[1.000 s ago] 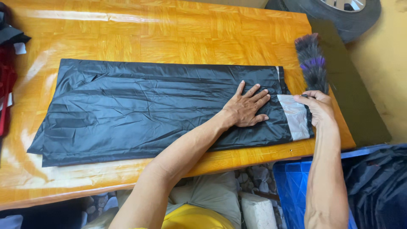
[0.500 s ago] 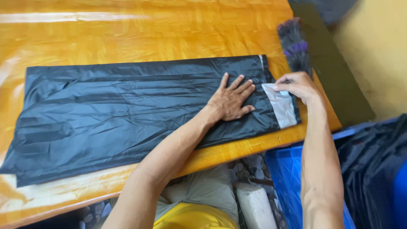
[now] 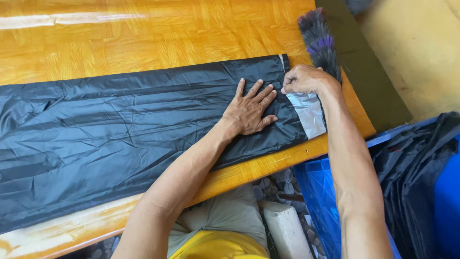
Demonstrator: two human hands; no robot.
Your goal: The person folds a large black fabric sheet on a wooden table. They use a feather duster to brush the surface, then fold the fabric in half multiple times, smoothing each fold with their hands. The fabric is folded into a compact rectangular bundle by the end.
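A glossy orange wooden table with a parquet pattern fills most of the view, daylight glaring off its top. Beyond its right edge lies a pale yellowish floor; below the near edge, grey pebbles show.

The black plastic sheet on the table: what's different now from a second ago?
The right hand slid up the grey strip toward the far edge of the black sheet, still pinching it. The left hand stays flat on the sheet; the feather duster lies unmoved.
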